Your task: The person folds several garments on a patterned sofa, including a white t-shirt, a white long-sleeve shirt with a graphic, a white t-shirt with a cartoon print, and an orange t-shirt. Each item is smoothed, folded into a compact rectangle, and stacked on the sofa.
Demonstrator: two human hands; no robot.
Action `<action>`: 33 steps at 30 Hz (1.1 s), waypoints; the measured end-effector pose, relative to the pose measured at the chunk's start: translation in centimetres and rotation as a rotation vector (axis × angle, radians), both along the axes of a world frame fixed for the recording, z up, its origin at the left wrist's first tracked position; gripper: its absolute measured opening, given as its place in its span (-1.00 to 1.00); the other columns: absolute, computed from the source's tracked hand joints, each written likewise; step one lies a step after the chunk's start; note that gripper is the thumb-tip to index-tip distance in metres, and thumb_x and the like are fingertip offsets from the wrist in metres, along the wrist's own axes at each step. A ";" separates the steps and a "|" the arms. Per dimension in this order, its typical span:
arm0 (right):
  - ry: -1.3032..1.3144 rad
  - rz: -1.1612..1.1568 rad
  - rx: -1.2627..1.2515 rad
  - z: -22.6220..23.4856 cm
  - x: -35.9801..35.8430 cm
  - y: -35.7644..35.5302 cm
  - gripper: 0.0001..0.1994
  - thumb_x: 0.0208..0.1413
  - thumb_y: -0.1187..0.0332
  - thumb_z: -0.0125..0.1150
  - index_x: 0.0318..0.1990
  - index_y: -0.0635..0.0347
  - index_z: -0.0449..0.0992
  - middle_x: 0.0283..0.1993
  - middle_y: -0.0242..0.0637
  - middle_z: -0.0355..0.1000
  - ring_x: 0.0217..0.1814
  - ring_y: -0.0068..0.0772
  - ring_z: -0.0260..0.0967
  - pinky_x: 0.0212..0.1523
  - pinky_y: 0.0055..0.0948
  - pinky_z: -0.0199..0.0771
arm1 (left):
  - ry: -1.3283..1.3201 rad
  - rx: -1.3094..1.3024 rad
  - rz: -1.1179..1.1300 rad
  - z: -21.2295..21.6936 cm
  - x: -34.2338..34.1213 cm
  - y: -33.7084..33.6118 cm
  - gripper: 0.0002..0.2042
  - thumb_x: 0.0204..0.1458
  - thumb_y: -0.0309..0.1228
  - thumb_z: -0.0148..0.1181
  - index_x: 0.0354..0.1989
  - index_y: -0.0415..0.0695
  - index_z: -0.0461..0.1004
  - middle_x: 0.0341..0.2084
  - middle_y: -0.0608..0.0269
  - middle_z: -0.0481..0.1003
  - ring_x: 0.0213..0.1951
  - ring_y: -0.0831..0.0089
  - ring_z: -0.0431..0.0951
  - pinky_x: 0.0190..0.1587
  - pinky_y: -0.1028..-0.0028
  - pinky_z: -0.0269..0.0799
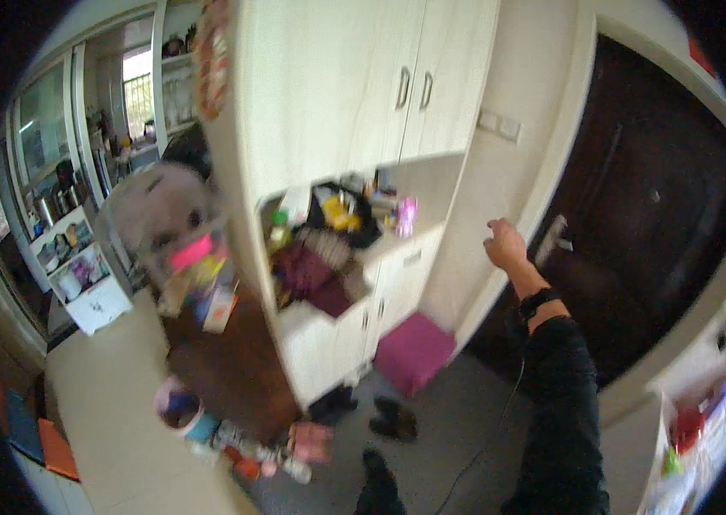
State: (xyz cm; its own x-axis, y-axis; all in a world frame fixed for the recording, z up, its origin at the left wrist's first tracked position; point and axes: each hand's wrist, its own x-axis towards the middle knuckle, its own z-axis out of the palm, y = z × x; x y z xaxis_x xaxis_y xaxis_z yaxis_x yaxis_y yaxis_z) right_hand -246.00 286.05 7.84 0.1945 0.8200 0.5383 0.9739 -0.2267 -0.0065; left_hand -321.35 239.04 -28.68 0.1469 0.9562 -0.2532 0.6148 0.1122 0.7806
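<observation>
My right hand (507, 244) reaches up in front of the pale wall, between the light switches (499, 125) and the dark door (638, 197). Its fingers are slightly bent and a little apart, with nothing visible in them. A black band (540, 302) circles the wrist below a dark sleeve (562, 412). Right of the hand, apart from it, is the metal door handle (553, 240). My left hand is out of view.
A white cabinet (337, 86) has a niche with a pink bottle (406, 216) and dark red cloth (307, 268). Below stand a purple stool (414, 352) and dark shoes (393, 419). A brown table (230, 365) and bucket (181, 408) are left. A thin cable (479, 455) hangs beside my arm.
</observation>
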 end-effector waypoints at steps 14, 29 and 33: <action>-0.204 -0.169 -0.074 10.9 20.6 38.6 -0.73 0.10 0.43 -0.05 -0.05 0.31 0.35 0.30 -0.24 -0.02 -0.01 -0.10 0.36 -0.09 -0.14 0.47 | -0.318 -0.643 0.634 7.6 22.0 34.3 -0.74 -0.01 -0.24 0.20 -0.21 -0.13 0.49 -0.25 0.18 0.50 -0.22 0.32 0.50 -0.30 0.26 0.47; -0.027 0.002 0.111 6.8 21.7 39.8 -0.74 0.02 0.47 -0.08 -0.14 0.33 0.43 0.34 -0.01 -0.01 -0.10 0.09 0.40 -0.09 -0.15 0.45 | -0.297 -0.653 0.692 6.5 22.8 37.9 -0.73 0.01 -0.30 0.20 -0.22 -0.25 0.46 -0.41 0.16 0.50 -0.38 0.34 0.51 -0.36 0.33 0.47; 0.303 0.381 0.299 -5.6 18.7 32.4 -0.76 -0.05 0.49 0.05 -0.17 0.28 0.45 0.18 0.02 0.19 -0.13 0.07 0.39 -0.19 -0.11 0.43 | -0.299 -0.664 0.742 5.1 19.6 32.1 -0.73 0.01 -0.32 0.20 -0.23 -0.29 0.45 -0.45 0.16 0.50 -0.42 0.34 0.51 -0.38 0.35 0.48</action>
